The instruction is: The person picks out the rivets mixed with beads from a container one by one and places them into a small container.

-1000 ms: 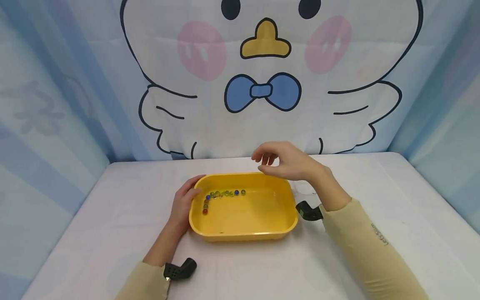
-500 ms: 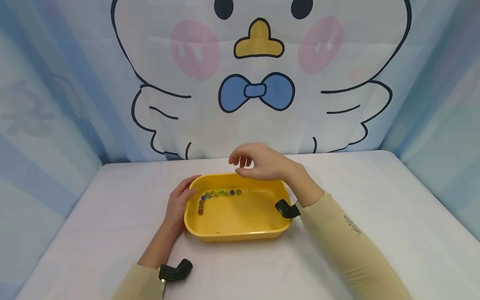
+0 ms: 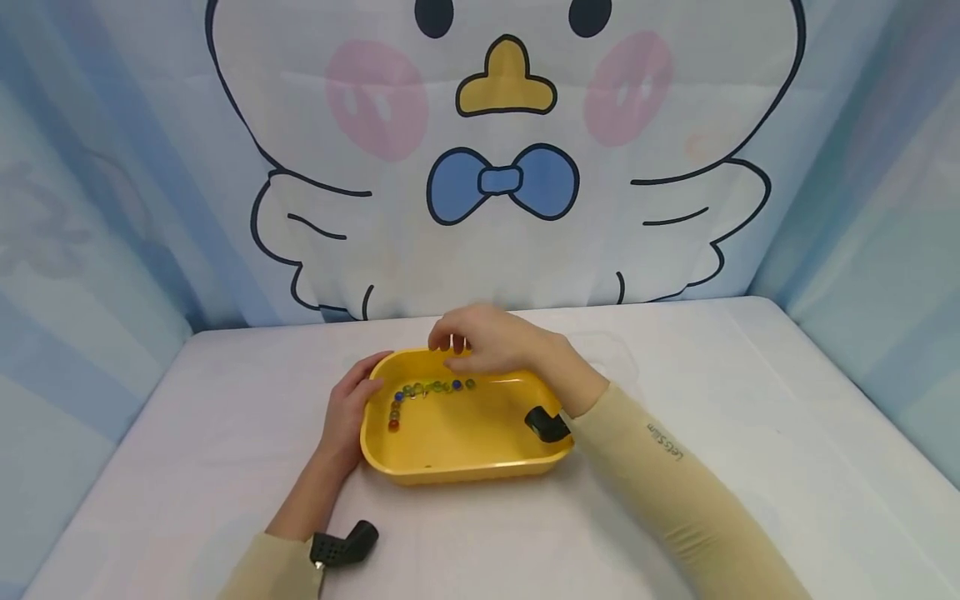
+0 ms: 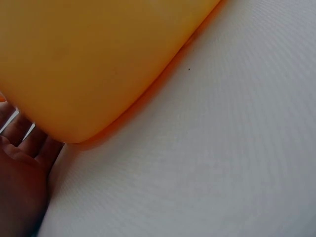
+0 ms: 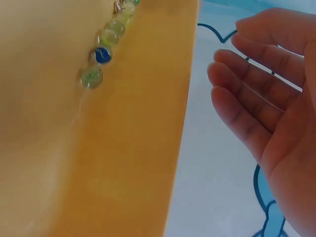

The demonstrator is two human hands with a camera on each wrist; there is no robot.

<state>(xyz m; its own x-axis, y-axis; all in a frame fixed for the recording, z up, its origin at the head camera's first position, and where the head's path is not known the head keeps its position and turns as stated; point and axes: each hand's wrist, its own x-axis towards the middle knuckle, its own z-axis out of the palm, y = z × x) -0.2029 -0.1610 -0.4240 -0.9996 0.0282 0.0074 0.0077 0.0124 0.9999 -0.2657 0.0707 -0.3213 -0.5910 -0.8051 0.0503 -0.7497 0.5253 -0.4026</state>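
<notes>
A yellow plastic tray stands on the table, and several glass marbles lie in it along the back wall and down the left side. My left hand holds the tray's left end, thumb at the rim and fingers along the outside. In the left wrist view, part of that hand shows beside the tray's corner. Over the back rim hovers my right hand, fingers loosely bent. The right wrist view shows this hand holding nothing, apart from a clear green marble and a blue-swirled one.
A white cloth covers the table around the tray. Behind it hangs a curtain with a cartoon print and a blue bow tie. Dark wrist cameras sit on both cuffs.
My right hand has moved left along the tray's back rim and lowered a little. The left hand keeps its hold on the tray. The marbles stay as they were; the whole view has shifted slightly.
</notes>
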